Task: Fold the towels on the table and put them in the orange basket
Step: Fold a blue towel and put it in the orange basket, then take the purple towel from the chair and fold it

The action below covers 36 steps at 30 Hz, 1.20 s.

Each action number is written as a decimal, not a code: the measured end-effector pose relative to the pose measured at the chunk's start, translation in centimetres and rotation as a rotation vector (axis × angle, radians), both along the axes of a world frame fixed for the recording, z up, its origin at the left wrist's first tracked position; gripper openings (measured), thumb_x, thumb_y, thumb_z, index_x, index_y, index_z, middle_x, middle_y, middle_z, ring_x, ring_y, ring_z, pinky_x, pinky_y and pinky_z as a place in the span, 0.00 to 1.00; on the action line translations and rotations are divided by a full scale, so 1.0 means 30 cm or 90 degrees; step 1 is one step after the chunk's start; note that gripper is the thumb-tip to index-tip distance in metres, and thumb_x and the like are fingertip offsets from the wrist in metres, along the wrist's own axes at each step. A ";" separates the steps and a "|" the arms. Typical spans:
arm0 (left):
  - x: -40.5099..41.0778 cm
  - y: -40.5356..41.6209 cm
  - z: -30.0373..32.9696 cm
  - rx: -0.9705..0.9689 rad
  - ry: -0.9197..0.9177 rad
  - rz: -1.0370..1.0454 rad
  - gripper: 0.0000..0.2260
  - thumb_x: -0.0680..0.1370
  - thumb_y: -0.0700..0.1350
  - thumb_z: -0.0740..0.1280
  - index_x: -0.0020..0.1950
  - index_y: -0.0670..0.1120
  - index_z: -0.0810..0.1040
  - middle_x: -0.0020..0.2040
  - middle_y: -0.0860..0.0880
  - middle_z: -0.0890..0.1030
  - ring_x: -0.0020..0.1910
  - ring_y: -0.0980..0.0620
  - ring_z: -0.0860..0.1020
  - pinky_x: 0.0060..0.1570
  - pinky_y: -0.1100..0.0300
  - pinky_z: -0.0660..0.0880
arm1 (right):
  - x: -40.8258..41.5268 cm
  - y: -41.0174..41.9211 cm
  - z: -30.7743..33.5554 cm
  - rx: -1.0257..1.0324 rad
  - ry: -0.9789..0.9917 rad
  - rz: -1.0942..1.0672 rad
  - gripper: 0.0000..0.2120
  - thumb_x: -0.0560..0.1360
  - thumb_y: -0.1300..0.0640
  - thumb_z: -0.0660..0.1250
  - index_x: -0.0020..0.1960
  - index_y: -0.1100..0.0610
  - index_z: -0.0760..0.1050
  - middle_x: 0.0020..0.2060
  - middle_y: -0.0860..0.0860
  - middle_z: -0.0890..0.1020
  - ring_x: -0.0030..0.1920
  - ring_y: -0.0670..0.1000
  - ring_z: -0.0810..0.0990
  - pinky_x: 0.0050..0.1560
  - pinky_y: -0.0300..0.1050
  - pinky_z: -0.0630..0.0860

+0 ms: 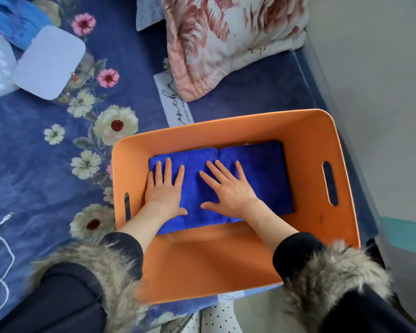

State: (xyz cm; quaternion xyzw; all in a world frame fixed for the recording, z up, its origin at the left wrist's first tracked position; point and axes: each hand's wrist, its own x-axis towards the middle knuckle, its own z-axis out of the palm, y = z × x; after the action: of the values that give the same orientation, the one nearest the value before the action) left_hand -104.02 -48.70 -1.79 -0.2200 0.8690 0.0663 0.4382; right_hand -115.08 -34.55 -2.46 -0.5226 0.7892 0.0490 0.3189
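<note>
An orange basket (305, 131) stands on a blue flowered surface, right of centre. Folded blue towels (262, 169) lie flat on its bottom, side by side with a seam between them. My left hand (165, 192) rests palm down on the left towel, fingers spread. On the middle of the blue cloth lies my right hand (228, 191), also flat with fingers apart. Neither hand grips anything. Dark sleeves with grey fur cuffs cover my forearms at the basket's near rim.
A pink and white flowered pillow (226, 39) lies behind the basket. A white quilted bag with a flap (46, 63) sits at the far left, with blue cloth (12, 18) behind it. A white cable (3, 236) curls at the left edge. A wall runs along the right.
</note>
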 end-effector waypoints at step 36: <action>0.498 1.054 1.151 0.593 0.677 -0.521 0.21 0.78 0.48 0.64 0.70 0.45 0.69 0.71 0.44 0.67 0.75 0.45 0.57 0.73 0.50 0.56 | 1.310 1.185 1.230 -0.318 0.426 -1.095 0.26 0.78 0.46 0.58 0.74 0.47 0.56 0.73 0.47 0.62 0.73 0.47 0.60 0.73 0.54 0.53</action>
State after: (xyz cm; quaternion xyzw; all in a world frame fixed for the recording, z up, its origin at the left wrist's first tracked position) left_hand -89.07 -17.08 32.75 0.3804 0.8555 0.3513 0.0033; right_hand -75.78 1.00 34.43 0.2244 0.9409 -0.2252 -0.1169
